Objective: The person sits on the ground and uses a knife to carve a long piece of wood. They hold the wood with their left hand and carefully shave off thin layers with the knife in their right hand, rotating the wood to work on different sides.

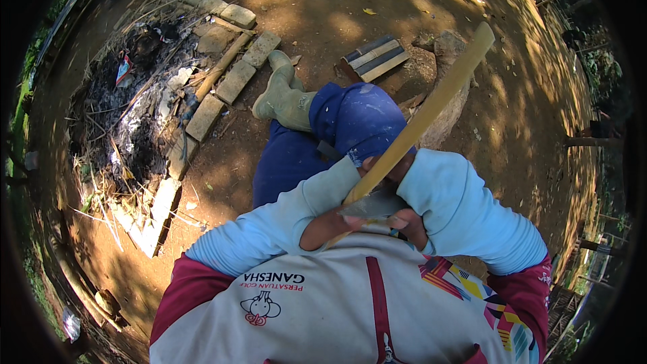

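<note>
A long pale strip that looks like bamboo (441, 91) slants from my lap up toward the far right. My left hand (325, 229) is closed around its lower end, close to my jacket. A short, wide knife blade (372, 205) lies across the strip. Its dark grip sits in my right hand (412, 226), thumb on top, fingers partly hidden by the cuff. Blade and strip touch or nearly touch; I cannot tell which. Both hands meet just in front of my belly, above my bent knee (371, 118) in blue trousers.
Left of my rubber boot (286, 98) is an ash heap (135, 114) edged with bricks (236, 81). Ahead on the dirt lies a block of dark and light strips (375, 58). A large rock (445, 111) stands beside it, partly behind the strip. Poles lie at lower left.
</note>
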`<action>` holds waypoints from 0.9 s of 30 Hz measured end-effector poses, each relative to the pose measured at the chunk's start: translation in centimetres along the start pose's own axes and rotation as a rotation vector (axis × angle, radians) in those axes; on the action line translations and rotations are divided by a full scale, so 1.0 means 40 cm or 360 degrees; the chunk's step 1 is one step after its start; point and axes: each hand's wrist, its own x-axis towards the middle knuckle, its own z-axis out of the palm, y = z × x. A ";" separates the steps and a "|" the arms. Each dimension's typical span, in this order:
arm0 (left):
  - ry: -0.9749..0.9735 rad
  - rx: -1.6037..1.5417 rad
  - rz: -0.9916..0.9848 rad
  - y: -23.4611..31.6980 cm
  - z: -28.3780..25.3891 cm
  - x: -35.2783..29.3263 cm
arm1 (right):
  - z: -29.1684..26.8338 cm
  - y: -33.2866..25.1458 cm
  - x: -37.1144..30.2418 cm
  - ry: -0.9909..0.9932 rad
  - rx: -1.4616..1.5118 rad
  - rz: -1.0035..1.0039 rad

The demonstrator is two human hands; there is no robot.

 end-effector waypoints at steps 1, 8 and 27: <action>0.0006 -0.0128 0.0032 -0.002 0.004 0.000 | -0.002 -0.003 0.003 -0.0043 -0.0078 0.0033; -0.0057 -0.0280 0.0025 0.005 -0.005 -0.004 | 0.012 -0.012 0.007 -0.0040 -0.0563 0.0152; 0.0215 0.0913 0.0108 -0.030 -0.025 -0.006 | -0.022 0.005 0.009 -0.0063 -0.0135 -0.0040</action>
